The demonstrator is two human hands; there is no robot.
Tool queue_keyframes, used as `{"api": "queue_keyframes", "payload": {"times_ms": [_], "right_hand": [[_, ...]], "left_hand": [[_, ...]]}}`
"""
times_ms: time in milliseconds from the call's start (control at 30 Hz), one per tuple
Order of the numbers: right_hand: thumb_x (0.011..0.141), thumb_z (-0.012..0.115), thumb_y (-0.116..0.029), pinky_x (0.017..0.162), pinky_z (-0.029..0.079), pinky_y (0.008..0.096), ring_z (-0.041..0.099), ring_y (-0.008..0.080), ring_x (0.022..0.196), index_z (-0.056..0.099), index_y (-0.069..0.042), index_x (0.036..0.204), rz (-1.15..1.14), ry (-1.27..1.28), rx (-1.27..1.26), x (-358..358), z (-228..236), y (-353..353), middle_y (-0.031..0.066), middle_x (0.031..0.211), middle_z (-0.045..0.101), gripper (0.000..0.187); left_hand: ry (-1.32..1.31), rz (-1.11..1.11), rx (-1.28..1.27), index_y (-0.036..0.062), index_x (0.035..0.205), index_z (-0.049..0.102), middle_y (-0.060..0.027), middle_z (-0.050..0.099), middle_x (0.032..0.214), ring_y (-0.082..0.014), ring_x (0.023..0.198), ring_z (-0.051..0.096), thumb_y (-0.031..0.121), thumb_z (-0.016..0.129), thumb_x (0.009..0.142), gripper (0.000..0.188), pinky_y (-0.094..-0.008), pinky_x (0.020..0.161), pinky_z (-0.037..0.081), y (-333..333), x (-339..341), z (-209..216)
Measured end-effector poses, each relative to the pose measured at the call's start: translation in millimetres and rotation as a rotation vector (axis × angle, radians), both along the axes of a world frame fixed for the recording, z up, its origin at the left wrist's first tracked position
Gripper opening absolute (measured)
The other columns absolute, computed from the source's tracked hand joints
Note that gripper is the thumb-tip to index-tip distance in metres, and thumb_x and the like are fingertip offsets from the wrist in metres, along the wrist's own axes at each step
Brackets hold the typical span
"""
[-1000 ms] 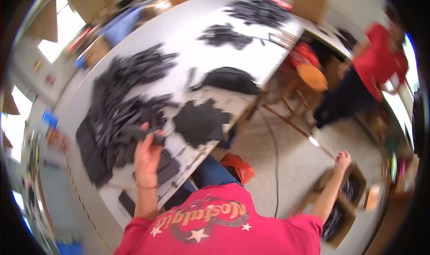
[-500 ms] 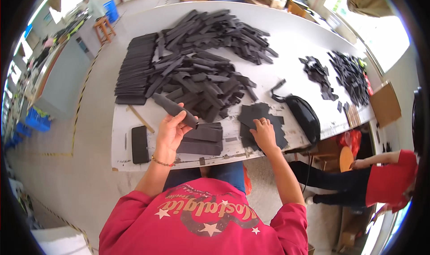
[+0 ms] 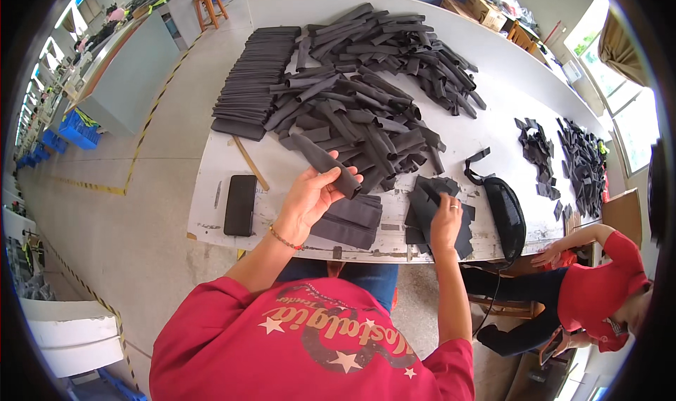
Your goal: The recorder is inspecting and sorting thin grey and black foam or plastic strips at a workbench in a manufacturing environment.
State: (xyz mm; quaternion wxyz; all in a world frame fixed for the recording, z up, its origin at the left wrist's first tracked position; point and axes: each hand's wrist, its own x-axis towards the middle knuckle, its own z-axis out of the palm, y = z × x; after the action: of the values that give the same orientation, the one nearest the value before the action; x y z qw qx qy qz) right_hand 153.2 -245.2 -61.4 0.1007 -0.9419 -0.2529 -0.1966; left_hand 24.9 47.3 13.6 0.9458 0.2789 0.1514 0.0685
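My left hand [image 3: 307,202] is closed around one end of a dark grey fabric sleeve [image 3: 317,158], its other end pointing up and away over the table. Below it, at the near table edge, lies a neat stack of flat dark fabric pieces [image 3: 346,226]. To the right, my right hand [image 3: 446,221] pinches a dark flat sheet [image 3: 424,205] on top of a loosely fanned pile of such sheets [image 3: 462,240]. A big heap of rolled sleeves [image 3: 352,119] fills the middle of the table, with a tidy row of them [image 3: 255,77] at its left.
A black phone [image 3: 241,205] and a wooden strip [image 3: 251,163] lie left of my left hand. A black mesh-covered case [image 3: 505,218] stands right of the sheets. Small dark pieces [image 3: 583,165] lie far right. Another person in red [image 3: 598,288] is at the right.
My right hand went from resting with spread fingers on the sheets to pinching one. The left hand still holds the sleeve. The whole view has shifted, and the other person has moved nearer the table.
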Motion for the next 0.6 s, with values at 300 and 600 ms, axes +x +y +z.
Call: {"api": "queue_keyframes", "payload": {"times_ms": [300, 600], "right_hand": [[0.082, 0.072, -0.009, 0.075, 0.044, 0.0332, 0.052, 0.0237, 0.08, 0.048, -0.001, 0.1, 0.194, 0.575, 0.695, -78, 80, 29, 0.0126, 0.089, 0.052, 0.031], [0.069, 0.08, -0.002, 0.081, 0.047, 0.0317, 0.058, 0.0256, 0.088, 0.054, -0.001, 0.096, 0.393, 0.444, 0.639, -90, 100, 45, 0.0116, 0.1, 0.06, 0.038]], "left_hand": [[-0.066, -0.084, -0.152, 0.0033, 0.127, 0.042, -0.0264, 0.055, 0.122, -0.0427, 0.109, 0.06, 0.003, 0.051, 0.096, 0.032, -0.0521, 0.09, 0.055, -11, 19, -5], [-0.043, -0.107, -0.111, 0.0041, 0.128, 0.044, -0.0214, 0.058, 0.115, -0.0421, 0.114, 0.057, 0.007, 0.053, 0.096, 0.033, -0.0526, 0.095, 0.053, -11, 21, -6]]}}
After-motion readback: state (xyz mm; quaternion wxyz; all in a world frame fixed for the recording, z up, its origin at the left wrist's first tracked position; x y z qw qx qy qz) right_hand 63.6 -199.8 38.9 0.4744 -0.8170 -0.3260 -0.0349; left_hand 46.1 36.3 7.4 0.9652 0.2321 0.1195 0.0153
